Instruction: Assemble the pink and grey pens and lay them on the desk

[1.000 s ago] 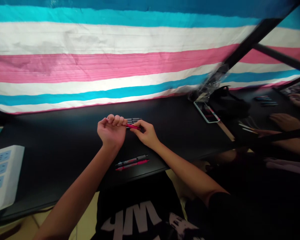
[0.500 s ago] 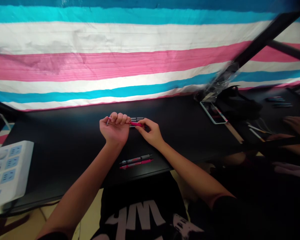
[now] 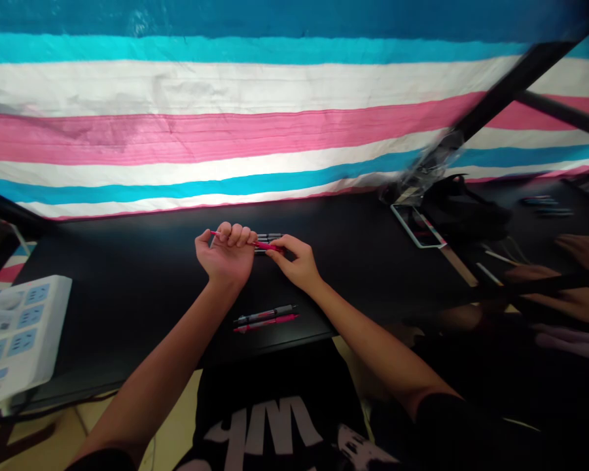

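Observation:
My left hand (image 3: 230,255) is turned palm up, its fingers curled over a thin pink piece whose tip sticks out near the thumb. My right hand (image 3: 296,258) pinches the pink pen (image 3: 265,246) from the right, between thumb and fingers. Both pink parts lie in one line; the left fingers hide whether they are joined. Behind the hands lie several grey and black pens (image 3: 269,236), partly covered. Closer to me, a grey pen (image 3: 266,314) and another pink pen (image 3: 267,323) rest side by side near the table's front edge.
A white power strip (image 3: 34,333) stands at the left on the black table (image 3: 142,281). To the right are a white-framed phone (image 3: 416,226), a clear plastic bag (image 3: 429,170) and a black bag (image 3: 481,206). Another person's hands (image 3: 544,278) are at far right, beyond a dark frame bar.
A grey slanted bit at my left thumb no longer shows; a pink tip is seen there now. Both hands stay nearly in place. The other person's hands have shifted.

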A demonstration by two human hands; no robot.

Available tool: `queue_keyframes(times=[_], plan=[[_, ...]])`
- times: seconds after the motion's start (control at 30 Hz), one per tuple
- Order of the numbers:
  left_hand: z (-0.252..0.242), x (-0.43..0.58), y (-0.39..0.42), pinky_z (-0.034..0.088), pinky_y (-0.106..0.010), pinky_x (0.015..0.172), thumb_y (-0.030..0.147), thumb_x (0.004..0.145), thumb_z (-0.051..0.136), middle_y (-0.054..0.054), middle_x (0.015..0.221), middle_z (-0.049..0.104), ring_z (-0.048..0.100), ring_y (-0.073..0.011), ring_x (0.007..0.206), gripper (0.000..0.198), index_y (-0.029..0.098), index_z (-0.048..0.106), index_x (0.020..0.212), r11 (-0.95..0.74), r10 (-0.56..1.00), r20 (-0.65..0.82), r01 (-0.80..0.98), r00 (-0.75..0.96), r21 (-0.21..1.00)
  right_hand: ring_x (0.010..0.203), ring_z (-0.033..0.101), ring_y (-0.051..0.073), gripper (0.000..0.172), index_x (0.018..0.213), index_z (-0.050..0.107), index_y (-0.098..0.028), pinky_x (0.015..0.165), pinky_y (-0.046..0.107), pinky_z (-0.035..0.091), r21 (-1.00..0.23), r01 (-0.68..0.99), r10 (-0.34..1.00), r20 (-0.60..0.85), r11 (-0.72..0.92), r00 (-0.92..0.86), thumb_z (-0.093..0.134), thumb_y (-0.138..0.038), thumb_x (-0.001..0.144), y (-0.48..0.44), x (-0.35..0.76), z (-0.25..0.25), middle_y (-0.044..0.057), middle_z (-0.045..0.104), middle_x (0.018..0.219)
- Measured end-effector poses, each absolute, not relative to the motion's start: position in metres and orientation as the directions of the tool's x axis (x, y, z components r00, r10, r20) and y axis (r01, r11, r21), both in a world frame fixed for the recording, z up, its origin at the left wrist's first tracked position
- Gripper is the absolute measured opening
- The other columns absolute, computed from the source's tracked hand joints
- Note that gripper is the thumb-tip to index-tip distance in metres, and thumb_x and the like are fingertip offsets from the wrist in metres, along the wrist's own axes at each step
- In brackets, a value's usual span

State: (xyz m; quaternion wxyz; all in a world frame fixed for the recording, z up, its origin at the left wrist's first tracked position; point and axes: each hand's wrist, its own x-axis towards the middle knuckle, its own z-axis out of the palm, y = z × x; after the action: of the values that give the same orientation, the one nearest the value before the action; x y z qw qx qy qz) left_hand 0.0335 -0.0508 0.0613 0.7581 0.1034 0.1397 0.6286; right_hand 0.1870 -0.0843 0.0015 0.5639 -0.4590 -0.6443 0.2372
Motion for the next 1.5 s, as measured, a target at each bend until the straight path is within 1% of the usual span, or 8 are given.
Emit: queue_keyframes(times=[0.53, 0.7, 0.8, 0.97, 1.1, 1.2, 1.33, 1.5], plan=[[0.062, 0.033, -0.052, 0.036, -0.031, 0.052, 0.033, 0.091, 0.044, 0.003, 0.054, 0.022, 0.029, -0.0129, 0.048, 0.038, 0.021, 0.025, 0.060, 0.171, 0.984, -0.112, -0.904, 0.138, 0.392, 0.065, 0.053, 0.015, 0.026, 0.085, 0.073, -0.020, 0.064, 0.030, 0.046, -0.803, 0.340, 0.848, 0.530, 0.490, 0.029, 0.067, -0.044, 0.094, -0.084, 0.187, 0.003, 0.001, 0.060, 0.071], [0.065, 0.034, -0.054, 0.038, -0.031, 0.055, 0.037, 0.093, 0.040, 0.003, 0.057, 0.023, 0.030, -0.0135, 0.050, 0.038, 0.021, 0.026, 0.061, 0.162, 0.985, -0.131, -0.888, 0.116, 0.431, 0.066, 0.055, 0.015, 0.022, 0.086, 0.073, -0.020, 0.064, 0.030, 0.047, -0.789, 0.339, 0.829, 0.557, 0.513, 0.043, 0.069, -0.040, 0.093, -0.084, 0.187, 0.004, 0.001, 0.063, 0.073], [0.068, 0.035, -0.054, 0.041, -0.032, 0.057, 0.041, 0.095, 0.038, 0.002, 0.058, 0.025, 0.033, -0.0140, 0.052, 0.039, 0.021, 0.028, 0.063, 0.158, 0.986, -0.120, -0.892, 0.117, 0.424, 0.066, 0.055, 0.015, 0.022, 0.086, 0.074, -0.020, 0.065, 0.030, 0.049, -0.793, 0.347, 0.832, 0.552, 0.502, 0.058, 0.069, -0.040, 0.093, -0.084, 0.188, 0.005, 0.002, 0.063, 0.074], [0.068, 0.035, -0.052, 0.039, -0.031, 0.057, 0.031, 0.097, 0.036, 0.003, 0.058, 0.023, 0.030, -0.0134, 0.051, 0.037, 0.021, 0.027, 0.062, 0.174, 0.983, -0.134, -0.891, 0.128, 0.420, 0.067, 0.057, 0.015, 0.020, 0.088, 0.076, -0.021, 0.066, 0.032, 0.051, -0.799, 0.346, 0.837, 0.543, 0.492, 0.065, 0.070, -0.039, 0.093, -0.084, 0.189, 0.005, 0.003, 0.065, 0.076], [0.069, 0.035, -0.052, 0.039, -0.030, 0.058, 0.028, 0.100, 0.035, 0.003, 0.061, 0.028, 0.034, -0.0134, 0.053, 0.037, 0.021, 0.033, 0.064, 0.173, 0.981, -0.142, -0.915, 0.130, 0.363, 0.072, 0.061, 0.018, 0.013, 0.091, 0.078, -0.023, 0.070, 0.034, 0.053, -0.751, 0.380, 0.789, 0.609, 0.540, 0.082, 0.071, -0.035, 0.092, -0.085, 0.186, 0.002, 0.004, 0.068, 0.081], [0.070, 0.037, -0.053, 0.041, -0.030, 0.059, 0.034, 0.104, 0.033, 0.002, 0.062, 0.032, 0.039, -0.0140, 0.054, 0.039, 0.021, 0.037, 0.067, 0.167, 0.979, -0.171, -0.918, 0.110, 0.361, 0.080, 0.064, 0.020, 0.009, 0.096, 0.079, -0.027, 0.076, 0.038, 0.056, -0.719, 0.431, 0.752, 0.647, 0.545, 0.127, 0.071, -0.030, 0.092, -0.087, 0.183, 0.001, 0.006, 0.071, 0.087], [0.071, 0.037, -0.053, 0.042, -0.030, 0.060, 0.042, 0.105, 0.032, 0.001, 0.063, 0.034, 0.042, -0.0144, 0.055, 0.043, 0.021, 0.038, 0.068, 0.169, 0.975, -0.201, -0.907, 0.096, 0.386, 0.079, 0.064, 0.020, 0.009, 0.097, 0.077, -0.027, 0.076, 0.038, 0.057, -0.720, 0.458, 0.762, 0.634, 0.521, 0.131, 0.069, -0.030, 0.093, -0.088, 0.181, 0.002, 0.005, 0.071, 0.087], [0.071, 0.034, -0.052, 0.041, -0.030, 0.058, 0.033, 0.101, 0.032, 0.002, 0.062, 0.030, 0.038, -0.0139, 0.054, 0.038, 0.021, 0.035, 0.066, 0.163, 0.979, -0.179, -0.918, 0.103, 0.363, 0.079, 0.064, 0.019, 0.010, 0.099, 0.073, -0.024, 0.073, 0.036, 0.056, -0.712, 0.437, 0.753, 0.649, 0.550, 0.109, 0.069, -0.031, 0.092, -0.087, 0.181, 0.004, 0.006, 0.069, 0.088]])
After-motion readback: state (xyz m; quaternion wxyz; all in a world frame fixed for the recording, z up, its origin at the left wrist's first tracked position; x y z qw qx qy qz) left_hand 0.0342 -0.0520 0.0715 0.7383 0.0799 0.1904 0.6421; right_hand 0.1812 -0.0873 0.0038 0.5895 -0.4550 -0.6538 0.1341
